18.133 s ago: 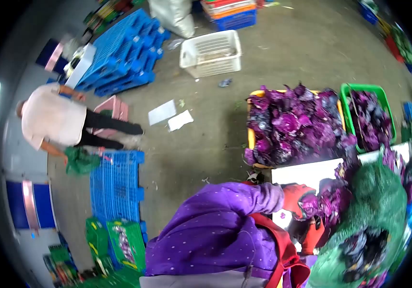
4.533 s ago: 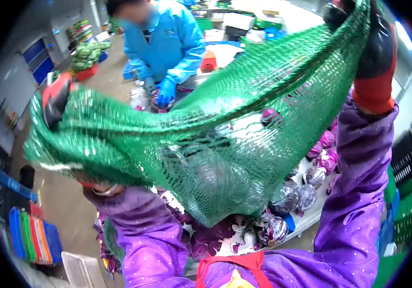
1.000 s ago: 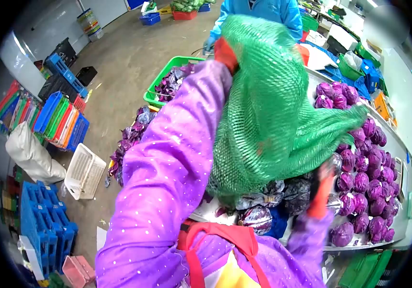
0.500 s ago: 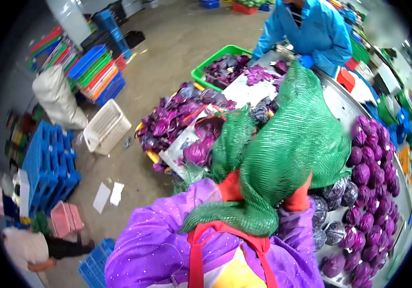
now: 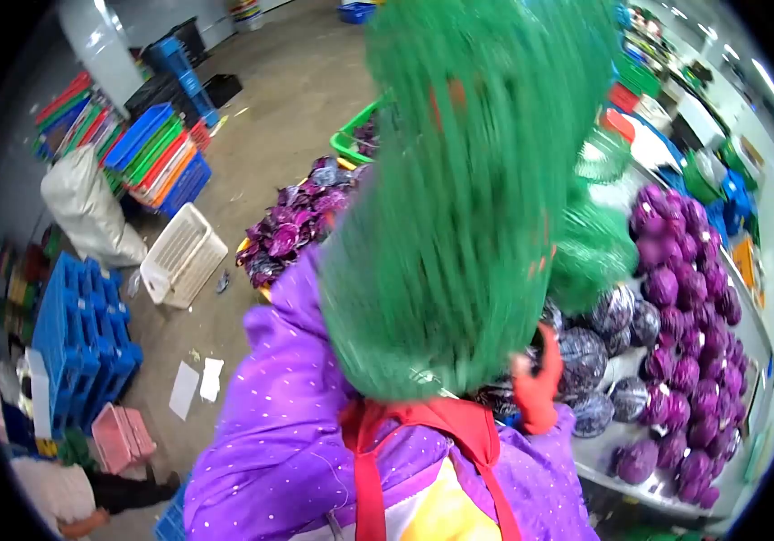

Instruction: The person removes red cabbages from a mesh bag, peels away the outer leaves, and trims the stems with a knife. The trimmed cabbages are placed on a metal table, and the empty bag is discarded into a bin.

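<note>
A green mesh sack [image 5: 459, 207], streaked with blur, fills the center of the head view, held up lengthwise, its top running past the upper edge and its lower end rounded. Looser folds of green mesh bunch at its right side; whether they belong to the same sack cannot be told. Just to the right of its lower end, dark purple cabbages [image 5: 584, 361], round and pale-veined, sit in a loose cluster, several touching, with the leftmost partly hidden.
</note>
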Motion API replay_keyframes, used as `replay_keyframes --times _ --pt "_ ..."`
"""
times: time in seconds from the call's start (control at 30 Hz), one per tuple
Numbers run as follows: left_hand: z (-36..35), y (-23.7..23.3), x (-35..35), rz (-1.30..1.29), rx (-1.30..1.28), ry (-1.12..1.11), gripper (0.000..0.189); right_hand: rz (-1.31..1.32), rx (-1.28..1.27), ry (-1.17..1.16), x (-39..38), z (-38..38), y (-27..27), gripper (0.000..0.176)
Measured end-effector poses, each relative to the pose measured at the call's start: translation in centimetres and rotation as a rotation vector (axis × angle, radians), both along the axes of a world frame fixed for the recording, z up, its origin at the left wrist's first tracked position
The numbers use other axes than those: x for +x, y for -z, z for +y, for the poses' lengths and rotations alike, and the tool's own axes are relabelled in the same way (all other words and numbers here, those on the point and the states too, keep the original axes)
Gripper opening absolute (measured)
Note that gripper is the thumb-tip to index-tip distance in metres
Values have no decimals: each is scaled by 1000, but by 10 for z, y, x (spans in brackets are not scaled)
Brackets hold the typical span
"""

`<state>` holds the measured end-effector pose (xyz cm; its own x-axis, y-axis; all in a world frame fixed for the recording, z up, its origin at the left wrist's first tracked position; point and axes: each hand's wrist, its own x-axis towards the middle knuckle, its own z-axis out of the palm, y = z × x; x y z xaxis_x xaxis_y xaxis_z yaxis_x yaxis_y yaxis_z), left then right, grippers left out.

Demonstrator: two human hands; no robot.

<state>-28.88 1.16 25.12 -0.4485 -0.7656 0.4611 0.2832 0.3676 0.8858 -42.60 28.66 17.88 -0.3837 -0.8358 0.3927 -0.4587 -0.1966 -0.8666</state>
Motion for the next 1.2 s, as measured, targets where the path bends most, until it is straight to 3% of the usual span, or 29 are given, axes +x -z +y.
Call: replay_keyframes --times 0.1,0.13,0.2,0.27,0.37,0.4,0.43,0.53,0.63,0.67,0.77,0.83,0.93,1.0,1.07,1.13,1.17,1.2 --pt "-28 -59 10 -24 -158 12 46 488 103 123 22 -34 46 64" --pt "-37 -76 10 -32 -200 14 45 455 138 -5 18 -52 75 67" --pt "-56 -96 2 -58 -260 19 42 529 9 121 -3 -90 223 63" --pt "-76 -103 -12 -84 -296 41 40 367 213 -84 -15 -73 125 53" --pt "-100 -105 -25 -104 -304 80 36 504 6 104 -54 -82 131 40" --pt "-105 -97 -18 -112 -295 67 34 424 -91 126 -68 -76 99 38" --pt "-110 -96 -10 -158 -293 42 34 313 -188 117 -89 -73 58 36" --pt "-112 -74 16 -257 -296 -33 34 -398 -479 -181 -160 -92 -34 31" --pt "-110 -57 38 -313 -293 -95 34 -870 -550 -525 -228 -179 -50 33" --pt "-110 -54 42 -326 -297 -109 34 -781 -568 -468 -237 -183 -68 33" --pt "-110 -50 46 -356 -325 -143 33 123 -617 23 -263 -170 -131 32" --pt "-111 -60 38 -362 -382 -155 33 455 -678 174 -271 -178 -159 32" --pt "-113 -83 13 -356 -505 -175 33 569 -638 156 -254 -203 -193 38" --pt "-114 -100 -19 -366 -586 -164 33 458 -563 149 -217 -200 -190 39" --pt "-110 -109 -57 -383 -651 -151 34 206 -367 67 -144 -177 -154 44" --pt "-106 -112 -96 -419 -704 -143 34 60 16 -37 -67 -152 -94 51" --pt "-104 -111 -110 -437 -714 -137 34 56 242 -63 -32 -142 -60 56" --pt "-101 -109 -125 -462 -732 -131 34 143 312 -72 -16 -141 -19 60"
